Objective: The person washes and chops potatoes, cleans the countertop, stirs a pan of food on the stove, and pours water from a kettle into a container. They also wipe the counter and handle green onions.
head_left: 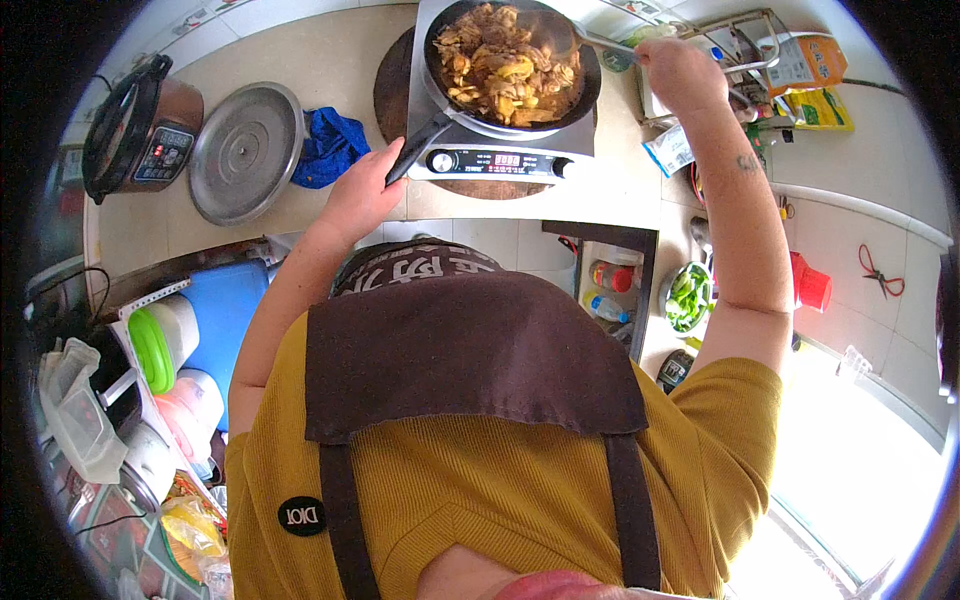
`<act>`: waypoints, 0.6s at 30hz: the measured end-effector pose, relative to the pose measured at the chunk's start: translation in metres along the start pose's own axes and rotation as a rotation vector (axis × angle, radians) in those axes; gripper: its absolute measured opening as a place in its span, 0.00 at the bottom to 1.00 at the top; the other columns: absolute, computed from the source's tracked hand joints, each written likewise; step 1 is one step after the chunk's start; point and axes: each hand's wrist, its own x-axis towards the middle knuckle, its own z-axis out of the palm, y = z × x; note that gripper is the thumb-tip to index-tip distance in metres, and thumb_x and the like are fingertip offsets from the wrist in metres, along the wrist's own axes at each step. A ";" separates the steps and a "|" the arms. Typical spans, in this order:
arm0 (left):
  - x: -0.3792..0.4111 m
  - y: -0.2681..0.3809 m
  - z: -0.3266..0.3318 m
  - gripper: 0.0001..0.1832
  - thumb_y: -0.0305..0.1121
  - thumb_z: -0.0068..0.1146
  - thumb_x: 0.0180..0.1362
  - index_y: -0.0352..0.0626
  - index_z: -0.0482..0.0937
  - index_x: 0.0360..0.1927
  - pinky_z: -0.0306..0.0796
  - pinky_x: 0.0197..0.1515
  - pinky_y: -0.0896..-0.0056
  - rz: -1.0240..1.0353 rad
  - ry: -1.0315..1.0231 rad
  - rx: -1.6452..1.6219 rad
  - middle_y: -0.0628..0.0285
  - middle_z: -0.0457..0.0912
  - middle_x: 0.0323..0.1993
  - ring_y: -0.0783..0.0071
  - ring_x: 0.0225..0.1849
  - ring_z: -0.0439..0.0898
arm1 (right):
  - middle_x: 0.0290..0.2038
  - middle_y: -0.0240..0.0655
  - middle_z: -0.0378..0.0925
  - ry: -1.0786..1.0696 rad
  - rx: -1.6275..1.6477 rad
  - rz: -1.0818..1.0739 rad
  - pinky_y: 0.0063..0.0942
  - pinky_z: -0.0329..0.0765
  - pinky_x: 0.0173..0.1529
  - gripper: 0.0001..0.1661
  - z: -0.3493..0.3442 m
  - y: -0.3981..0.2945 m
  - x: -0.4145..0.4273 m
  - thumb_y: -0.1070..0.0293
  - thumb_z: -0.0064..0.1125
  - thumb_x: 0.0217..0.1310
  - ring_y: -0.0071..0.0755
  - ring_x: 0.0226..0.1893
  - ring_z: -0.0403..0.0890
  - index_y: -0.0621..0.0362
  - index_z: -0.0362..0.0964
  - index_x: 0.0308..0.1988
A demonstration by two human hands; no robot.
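Note:
My left hand [365,187] grips the black handle [420,147] of a dark wok [587,101] from the left. The wok sits on an induction cooker [491,163] whose red display is lit. Browned chunks of what looks like meat [510,67] lie in brown sauce inside it. Up at the right, my right hand [684,79] is closed around the metal handle of a spatula or ladle [600,41]. That tool's head reaches into the right side of the wok, partly blurred, so its exact shape is unclear.
Left of the cooker are a blue cloth [330,148], a round metal lid [244,154] and an electric pressure cooker [146,135]. On the right stand a metal rack [739,45] with seasoning packets [806,64] and a bowl of cut green vegetables [688,296]. Red-handled scissors [880,271] hang on the wall.

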 end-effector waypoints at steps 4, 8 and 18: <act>0.001 0.000 -0.001 0.31 0.33 0.55 0.58 0.38 0.65 0.66 0.69 0.51 0.61 0.009 -0.010 0.005 0.47 0.77 0.44 0.53 0.48 0.77 | 0.46 0.36 0.81 0.081 -0.135 -0.035 0.43 0.80 0.46 0.16 0.002 0.011 0.022 0.67 0.44 0.65 0.47 0.46 0.82 0.40 0.78 0.46; 0.001 -0.001 0.000 0.31 0.33 0.55 0.58 0.38 0.65 0.66 0.69 0.52 0.61 0.011 -0.020 0.003 0.47 0.77 0.45 0.54 0.49 0.77 | 0.46 0.35 0.80 0.129 -0.219 -0.080 0.42 0.81 0.46 0.16 0.034 0.028 0.062 0.71 0.44 0.64 0.47 0.46 0.82 0.42 0.77 0.45; 0.000 0.000 -0.002 0.29 0.36 0.52 0.59 0.39 0.67 0.64 0.71 0.49 0.54 0.007 -0.010 -0.039 0.46 0.78 0.45 0.47 0.47 0.77 | 0.44 0.37 0.83 -0.129 0.154 -0.071 0.39 0.78 0.50 0.15 0.113 0.048 0.113 0.54 0.55 0.64 0.45 0.44 0.83 0.41 0.80 0.48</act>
